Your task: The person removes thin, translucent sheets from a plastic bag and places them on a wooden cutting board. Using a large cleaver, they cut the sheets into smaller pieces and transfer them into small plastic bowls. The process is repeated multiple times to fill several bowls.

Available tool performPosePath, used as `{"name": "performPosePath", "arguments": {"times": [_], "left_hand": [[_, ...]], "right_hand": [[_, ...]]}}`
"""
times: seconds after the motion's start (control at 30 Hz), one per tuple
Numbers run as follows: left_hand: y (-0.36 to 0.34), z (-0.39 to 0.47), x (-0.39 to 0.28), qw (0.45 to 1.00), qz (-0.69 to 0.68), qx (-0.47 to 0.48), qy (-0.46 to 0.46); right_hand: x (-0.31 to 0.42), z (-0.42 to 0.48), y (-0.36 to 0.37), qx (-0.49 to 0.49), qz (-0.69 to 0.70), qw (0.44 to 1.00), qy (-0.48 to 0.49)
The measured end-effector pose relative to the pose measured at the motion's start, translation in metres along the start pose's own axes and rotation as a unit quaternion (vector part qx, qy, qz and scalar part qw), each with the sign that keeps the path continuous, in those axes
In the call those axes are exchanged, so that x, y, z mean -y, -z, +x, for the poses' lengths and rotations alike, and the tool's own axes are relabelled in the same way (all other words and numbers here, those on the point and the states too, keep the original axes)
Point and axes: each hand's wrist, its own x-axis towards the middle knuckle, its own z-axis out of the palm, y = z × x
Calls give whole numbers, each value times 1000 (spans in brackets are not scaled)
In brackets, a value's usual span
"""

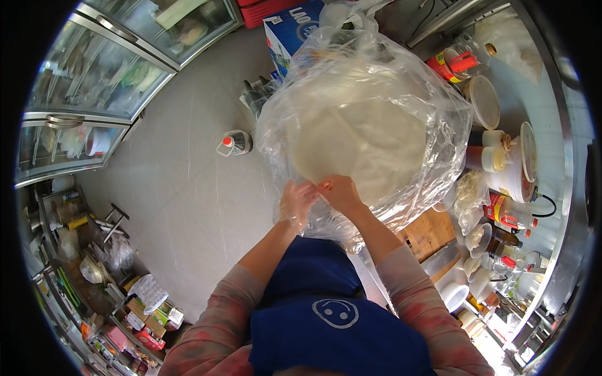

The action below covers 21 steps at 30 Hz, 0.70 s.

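A large clear plastic bag or sheet point(437, 136) lies loosely around a broad, round, pale mass point(367, 145) that looks like dough, in front of me. At the near left rim of that mass, both hands meet on the plastic. My left hand point(297, 199) is partly behind a layer of clear film, with its fingertips at the plastic's edge. My right hand point(339, 192) touches it from the right, its fingers curled and pinching the film. Whatever container may stand beneath the mass is hidden by the plastic.
A wooden board point(430, 232) with a broad metal blade lies at my right, beside sauce bottles point(487, 159), lidded tubs point(484, 102) and bowls point(454, 296). On the floor at left stands a red-capped bottle point(237, 142). Glass-door fridges point(155, 56) and loaded shelves point(89, 282) line the left side.
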Motion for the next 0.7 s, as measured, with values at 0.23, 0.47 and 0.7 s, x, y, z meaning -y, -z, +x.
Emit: {"name": "performPosePath", "arguments": {"times": [0.23,0.47,0.7], "left_hand": [[-16,-7,-7,1000,-15,2,0],[-20,-13,-8,1000,-17,23,-9],[-22,-16,-7,999,-26,30,-14]], "right_hand": [[1,-1,7,8,60,998,-22],[-9,-1,8,21,59,998,10],[-7,-4,14,32,44,998,26]]}}
